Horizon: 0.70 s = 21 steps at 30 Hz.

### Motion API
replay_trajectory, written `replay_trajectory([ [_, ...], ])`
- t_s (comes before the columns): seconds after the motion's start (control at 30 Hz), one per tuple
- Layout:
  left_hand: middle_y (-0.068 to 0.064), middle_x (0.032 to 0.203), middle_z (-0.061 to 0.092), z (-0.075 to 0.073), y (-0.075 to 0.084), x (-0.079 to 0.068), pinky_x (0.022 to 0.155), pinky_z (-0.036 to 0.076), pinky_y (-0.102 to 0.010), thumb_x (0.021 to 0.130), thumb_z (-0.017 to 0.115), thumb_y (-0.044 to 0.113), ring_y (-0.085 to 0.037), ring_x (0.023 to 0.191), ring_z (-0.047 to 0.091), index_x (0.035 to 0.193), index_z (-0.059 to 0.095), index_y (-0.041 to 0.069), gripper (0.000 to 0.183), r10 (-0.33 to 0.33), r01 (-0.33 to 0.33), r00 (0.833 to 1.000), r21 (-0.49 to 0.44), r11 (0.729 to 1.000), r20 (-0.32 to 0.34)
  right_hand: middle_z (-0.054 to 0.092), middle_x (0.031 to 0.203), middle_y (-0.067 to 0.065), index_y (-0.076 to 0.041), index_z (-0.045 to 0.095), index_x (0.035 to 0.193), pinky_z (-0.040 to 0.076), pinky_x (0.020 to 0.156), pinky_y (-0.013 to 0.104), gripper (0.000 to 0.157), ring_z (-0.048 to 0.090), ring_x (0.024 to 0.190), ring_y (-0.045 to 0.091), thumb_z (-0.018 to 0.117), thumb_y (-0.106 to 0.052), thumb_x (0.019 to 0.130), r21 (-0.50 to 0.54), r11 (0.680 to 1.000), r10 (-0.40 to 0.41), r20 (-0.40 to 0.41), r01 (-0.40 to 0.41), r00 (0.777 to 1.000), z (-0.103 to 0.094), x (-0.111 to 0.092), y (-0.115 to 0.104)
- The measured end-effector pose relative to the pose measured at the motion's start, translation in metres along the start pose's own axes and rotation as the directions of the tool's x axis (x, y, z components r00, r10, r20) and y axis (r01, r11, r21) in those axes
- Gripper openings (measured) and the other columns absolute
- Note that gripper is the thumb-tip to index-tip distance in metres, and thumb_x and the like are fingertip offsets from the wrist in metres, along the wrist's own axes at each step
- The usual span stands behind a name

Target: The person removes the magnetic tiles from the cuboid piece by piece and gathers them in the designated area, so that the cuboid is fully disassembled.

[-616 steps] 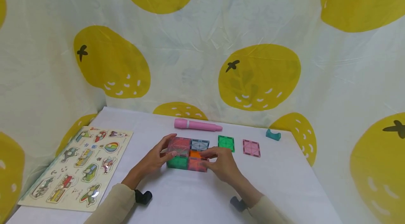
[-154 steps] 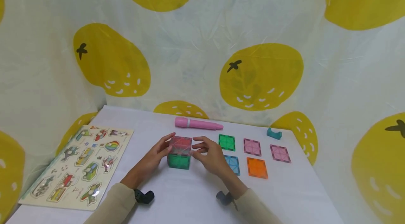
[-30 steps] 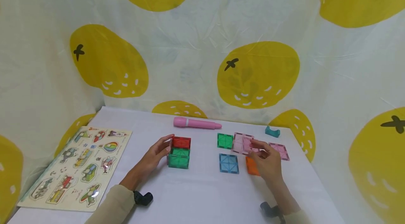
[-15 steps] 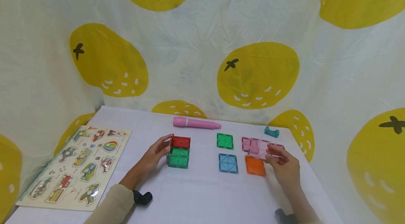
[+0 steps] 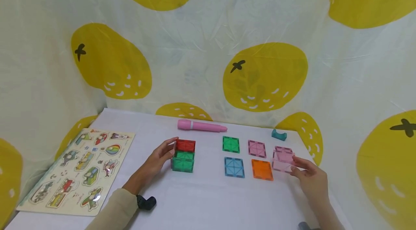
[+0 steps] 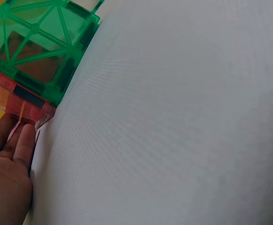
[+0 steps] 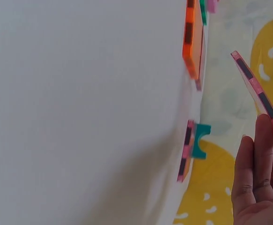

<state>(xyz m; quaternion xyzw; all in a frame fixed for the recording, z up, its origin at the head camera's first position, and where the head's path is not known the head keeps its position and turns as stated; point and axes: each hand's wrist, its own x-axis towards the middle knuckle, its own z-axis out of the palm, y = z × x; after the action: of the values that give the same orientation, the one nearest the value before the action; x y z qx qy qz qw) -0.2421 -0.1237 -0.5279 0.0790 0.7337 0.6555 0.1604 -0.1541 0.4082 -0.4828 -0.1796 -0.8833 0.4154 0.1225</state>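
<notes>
My left hand (image 5: 159,157) holds the left side of a small topless box (image 5: 183,165) of see-through magnetic tiles, with a green front and a red back. In the left wrist view its fingers (image 6: 26,147) touch the box's reddish wall (image 6: 31,110) below a green tile (image 6: 38,37). My right hand (image 5: 312,181) pinches a pink magnetic tile (image 5: 282,166) by its right edge, raised above the table. In the head view this tile overlaps another pink tile (image 5: 284,149) lying flat. The right wrist view shows the held tile edge-on.
Flat on the white table lie a green tile (image 5: 231,144), a pink tile (image 5: 256,149), a blue tile (image 5: 234,167) and an orange tile (image 5: 262,169). Behind are a pink marker (image 5: 202,126) and a teal curved block (image 5: 279,135). A vehicle puzzle board (image 5: 78,172) lies left.
Over the last second my right hand has carried the pink tile rightward. Five seconds ago the box had its top; twenty seconds ago, blue and orange tiles were attached beside it.
</notes>
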Motion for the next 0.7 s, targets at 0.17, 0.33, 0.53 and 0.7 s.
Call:
replay_trajectory([
  [0.17, -0.002, 0.172, 0.037, 0.0, 0.0, 0.0, 0.13, 0.032, -0.057, 0.112, 0.055, 0.028, -0.032, 0.163, 0.029, 0.16, 0.04, 0.043, 0.053, 0.0, 0.0, 1.0, 0.007, 1.0, 0.001, 0.075, 0.13, 0.011, -0.013, 0.064, 0.146, 0.058, 0.073, 0.01, 0.043, 0.072, 0.081, -0.003, 0.07, -0.023, 0.105, -0.011, 0.999, 0.052, -0.004, -0.052, 0.999, -0.011, 0.002, 0.009],
  [0.33, -0.003, 0.172, 0.037, 0.0, 0.0, 0.0, 0.13, 0.032, -0.057, 0.112, 0.055, 0.027, -0.032, 0.163, 0.03, 0.161, 0.039, 0.04, 0.053, 0.006, -0.006, 1.0, 0.009, 1.0, -0.001, 0.079, 0.107, -0.016, -0.005, 0.064, 0.144, 0.061, 0.073, 0.013, 0.044, 0.073, 0.081, -0.003, 0.073, -0.016, 0.102, 0.069, 0.997, 0.046, -0.001, -0.046, 0.999, -0.019, 0.004, 0.025],
  [0.53, -0.003, 0.172, 0.038, 0.0, 0.0, 0.0, 0.131, 0.031, -0.057, 0.112, 0.055, 0.026, -0.031, 0.163, 0.029, 0.16, 0.04, 0.04, 0.052, 0.013, -0.013, 1.0, 0.004, 1.0, -0.002, 0.076, 0.101, -0.026, -0.006, 0.064, 0.144, 0.06, 0.074, 0.011, 0.047, 0.069, 0.083, -0.012, 0.074, -0.022, 0.102, 0.073, 0.992, 0.103, 0.025, -0.104, 0.994, -0.026, 0.008, 0.043],
  [0.7, -0.003, 0.172, 0.038, 0.0, 0.0, 0.0, 0.131, 0.03, -0.057, 0.112, 0.056, 0.026, -0.031, 0.163, 0.029, 0.16, 0.041, 0.042, 0.052, 0.002, -0.002, 1.0, 0.001, 1.0, -0.008, 0.082, 0.114, -0.003, -0.007, 0.067, 0.141, 0.057, 0.073, 0.008, 0.043, 0.063, 0.089, -0.016, 0.075, -0.019, 0.101, -0.042, 0.992, 0.122, 0.048, -0.121, 0.991, -0.03, 0.013, 0.046],
])
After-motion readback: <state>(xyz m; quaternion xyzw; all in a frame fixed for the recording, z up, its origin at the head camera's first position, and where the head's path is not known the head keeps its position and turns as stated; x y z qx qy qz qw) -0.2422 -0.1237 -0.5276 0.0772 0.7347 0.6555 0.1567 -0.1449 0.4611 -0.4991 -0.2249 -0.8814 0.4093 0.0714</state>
